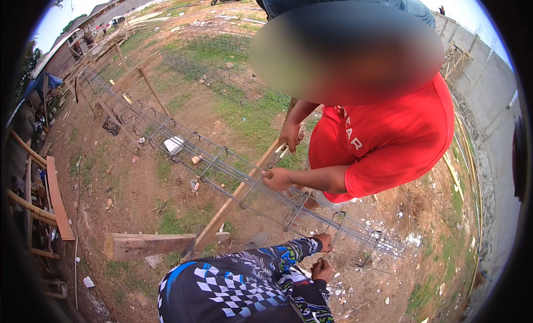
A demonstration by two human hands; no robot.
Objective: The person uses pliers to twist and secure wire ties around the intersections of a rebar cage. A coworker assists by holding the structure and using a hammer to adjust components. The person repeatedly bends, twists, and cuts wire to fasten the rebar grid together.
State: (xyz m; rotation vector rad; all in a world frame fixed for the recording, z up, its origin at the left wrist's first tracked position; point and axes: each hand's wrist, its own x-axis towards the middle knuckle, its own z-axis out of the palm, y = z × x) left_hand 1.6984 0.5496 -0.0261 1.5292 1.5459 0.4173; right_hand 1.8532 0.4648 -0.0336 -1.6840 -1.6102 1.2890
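A long rebar cage (208,163) of thin steel bars with square stirrups runs from the far left to the near right. My left hand (323,243), in a patterned sleeve, is closed at the lower corner of a rebar stirrup (336,226) near the cage's right end. Just below it, my right hand (321,269) is closed with its fingertips pinched together; what they hold is too small to make out. Across the cage, a person in a red shirt (388,137) grips the cage with one hand (276,179). That person's other hand (291,137) holds pliers with pale handles (281,151).
Wooden supports, including a slanted plank (227,209) and a thick beam (150,245), stand under and beside the cage. More rebar cages (205,70) lie on the grass behind. A grey wall (486,117) runs along the right. Planks and poles (58,198) are at the left.
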